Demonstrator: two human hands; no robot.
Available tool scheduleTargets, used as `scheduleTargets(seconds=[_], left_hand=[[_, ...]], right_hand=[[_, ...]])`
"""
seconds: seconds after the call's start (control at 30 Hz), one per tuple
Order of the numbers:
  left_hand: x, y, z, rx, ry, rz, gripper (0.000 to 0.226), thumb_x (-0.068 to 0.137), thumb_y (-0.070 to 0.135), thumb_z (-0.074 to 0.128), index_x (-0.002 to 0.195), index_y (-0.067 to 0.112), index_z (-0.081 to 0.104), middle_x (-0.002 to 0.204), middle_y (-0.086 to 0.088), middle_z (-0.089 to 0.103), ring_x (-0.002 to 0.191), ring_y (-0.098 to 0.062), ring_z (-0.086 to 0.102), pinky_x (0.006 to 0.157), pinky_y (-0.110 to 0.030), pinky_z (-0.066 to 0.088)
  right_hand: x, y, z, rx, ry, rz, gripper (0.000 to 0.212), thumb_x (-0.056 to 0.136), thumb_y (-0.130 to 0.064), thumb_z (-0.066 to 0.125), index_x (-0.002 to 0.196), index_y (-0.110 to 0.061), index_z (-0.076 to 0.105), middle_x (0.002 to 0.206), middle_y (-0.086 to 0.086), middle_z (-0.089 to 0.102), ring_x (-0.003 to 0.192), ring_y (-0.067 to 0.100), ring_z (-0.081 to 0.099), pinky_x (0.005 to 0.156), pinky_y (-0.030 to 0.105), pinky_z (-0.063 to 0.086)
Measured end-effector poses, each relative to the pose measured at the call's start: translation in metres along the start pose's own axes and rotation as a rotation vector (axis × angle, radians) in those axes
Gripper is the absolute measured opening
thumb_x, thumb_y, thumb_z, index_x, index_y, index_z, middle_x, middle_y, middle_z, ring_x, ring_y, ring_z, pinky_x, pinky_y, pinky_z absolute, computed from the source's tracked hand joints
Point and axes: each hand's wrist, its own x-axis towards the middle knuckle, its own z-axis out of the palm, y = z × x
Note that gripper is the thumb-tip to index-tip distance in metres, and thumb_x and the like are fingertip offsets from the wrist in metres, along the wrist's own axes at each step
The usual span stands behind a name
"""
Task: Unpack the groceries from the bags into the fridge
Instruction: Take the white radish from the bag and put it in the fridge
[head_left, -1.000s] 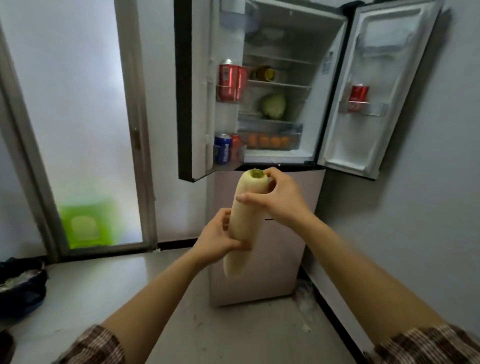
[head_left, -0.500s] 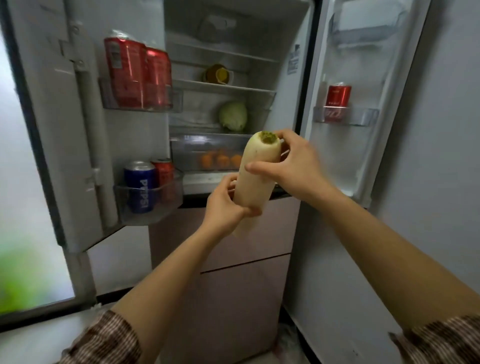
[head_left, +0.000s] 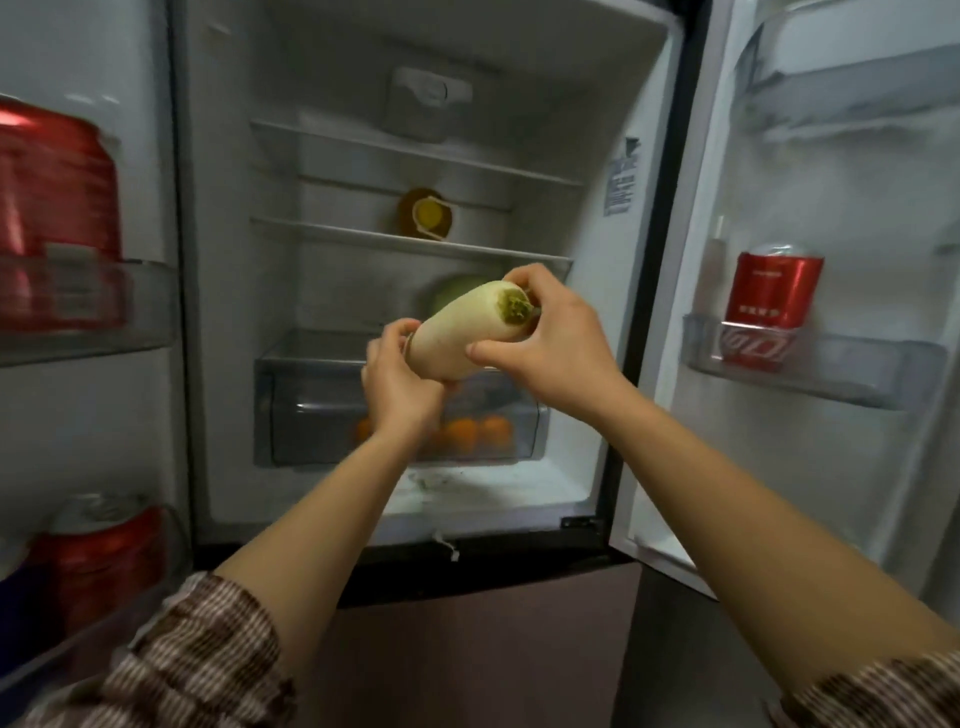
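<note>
A long white radish (head_left: 462, 327) with a green cut top is held in both hands in front of the open fridge (head_left: 363, 171). My left hand (head_left: 397, 379) grips its lower end, which is hidden behind the fingers. My right hand (head_left: 545, 338) wraps the top end. The radish points into the fridge, level with the shelf above the clear crisper drawer (head_left: 311, 410). A pale green cabbage (head_left: 452, 291) lies on that shelf, just behind the radish.
Oranges (head_left: 467, 431) fill the drawer. A yellow-lidded jar (head_left: 428, 215) lies on the middle shelf. Red cans (head_left: 57, 197) stand in the left door's upper bin, more cans (head_left: 98, 561) in its lower bin. One red can (head_left: 769, 301) stands in the right door's bin.
I have stepped close to the fridge, which now fills the view. The radish has tipped from upright to pointing into the compartment, still held by both hands.
</note>
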Motion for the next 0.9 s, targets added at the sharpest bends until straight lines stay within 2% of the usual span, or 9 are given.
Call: scheduleTargets(seconds=[0.1, 0.2, 0.4, 0.57, 0.67, 0.73, 0.8, 0.87, 0.9], left_hand=[[0.044, -0.019, 0.019, 0.072, -0.03, 0.121, 0.064, 0.061, 0.02, 0.086, 0.106, 0.045, 0.048, 0.114, 0.011, 0.047, 0.107, -0.02, 0.053, 0.086, -0.04, 0.054], [0.082, -0.04, 0.035, 0.196, -0.044, 0.2, 0.065, 0.064, 0.029, 0.085, 0.116, 0.041, 0.049, 0.115, 0.009, 0.057, 0.103, -0.018, 0.057, 0.082, -0.04, 0.054], [0.151, -0.092, 0.064, 0.294, -0.084, 0.163, 0.062, 0.065, 0.034, 0.083, 0.115, 0.037, 0.046, 0.108, 0.004, 0.066, 0.096, -0.022, 0.062, 0.079, -0.041, 0.054], [0.202, -0.137, 0.075, 0.421, -0.176, 0.171, 0.06, 0.068, 0.021, 0.081, 0.119, 0.026, 0.05, 0.113, -0.006, 0.065, 0.1, -0.03, 0.062, 0.079, -0.038, 0.052], [0.23, -0.152, 0.08, 0.424, -0.282, 0.137, 0.057, 0.071, 0.015, 0.079, 0.125, 0.021, 0.059, 0.117, -0.009, 0.068, 0.108, -0.029, 0.062, 0.086, -0.034, 0.05], [0.249, -0.156, 0.083, 0.39, -0.36, 0.064, 0.045, 0.081, 0.005, 0.069, 0.123, 0.018, 0.064, 0.118, -0.004, 0.067, 0.112, -0.022, 0.061, 0.088, -0.027, 0.046], [0.26, -0.157, 0.085, 0.254, -0.401, -0.123, 0.026, 0.089, 0.001, 0.058, 0.108, 0.013, 0.071, 0.114, -0.003, 0.066, 0.107, -0.021, 0.061, 0.093, -0.031, 0.046], [0.267, -0.157, 0.09, 0.161, -0.399, -0.253, 0.014, 0.093, 0.009, 0.057, 0.086, 0.015, 0.068, 0.107, -0.01, 0.066, 0.099, -0.026, 0.062, 0.095, -0.04, 0.048], [0.271, -0.158, 0.093, 0.144, -0.399, -0.278, 0.011, 0.093, 0.016, 0.058, 0.087, 0.016, 0.067, 0.106, -0.011, 0.066, 0.099, -0.026, 0.062, 0.096, -0.042, 0.048]], right_hand=[[0.034, 0.034, 0.016, -0.006, 0.042, 0.008, 0.054, 0.067, -0.034, 0.083, 0.109, -0.024, 0.051, 0.1, -0.005, 0.059, 0.092, 0.018, 0.06, 0.08, 0.041, 0.057], [0.069, 0.063, 0.038, -0.011, 0.091, 0.009, 0.052, 0.065, -0.035, 0.083, 0.105, -0.024, 0.052, 0.094, -0.007, 0.06, 0.087, 0.015, 0.061, 0.077, 0.04, 0.058], [0.132, 0.117, 0.097, -0.024, 0.057, 0.006, 0.051, 0.063, -0.033, 0.085, 0.101, -0.023, 0.053, 0.094, -0.002, 0.066, 0.087, 0.018, 0.063, 0.075, 0.036, 0.056], [0.16, 0.159, 0.142, -0.049, 0.026, -0.012, 0.048, 0.064, -0.032, 0.084, 0.096, -0.022, 0.049, 0.089, 0.0, 0.064, 0.08, 0.02, 0.061, 0.069, 0.032, 0.05], [0.171, 0.18, 0.164, -0.067, 0.03, -0.016, 0.047, 0.066, -0.03, 0.083, 0.096, -0.017, 0.049, 0.088, 0.004, 0.064, 0.079, 0.026, 0.06, 0.067, 0.036, 0.049], [0.178, 0.194, 0.176, -0.113, -0.016, -0.003, 0.049, 0.068, -0.029, 0.082, 0.1, -0.013, 0.048, 0.093, 0.009, 0.065, 0.085, 0.032, 0.061, 0.069, 0.038, 0.049], [0.183, 0.208, 0.188, -0.222, -0.109, -0.013, 0.054, 0.072, -0.031, 0.081, 0.107, -0.01, 0.046, 0.102, 0.015, 0.066, 0.095, 0.038, 0.06, 0.071, 0.038, 0.045], [0.184, 0.22, 0.197, -0.248, -0.18, -0.013, 0.057, 0.072, -0.037, 0.081, 0.107, -0.009, 0.046, 0.104, 0.016, 0.066, 0.096, 0.039, 0.061, 0.072, 0.039, 0.044], [0.185, 0.225, 0.2, -0.22, -0.206, -0.014, 0.057, 0.072, -0.041, 0.081, 0.105, -0.009, 0.047, 0.101, 0.016, 0.066, 0.094, 0.038, 0.061, 0.073, 0.04, 0.046]])
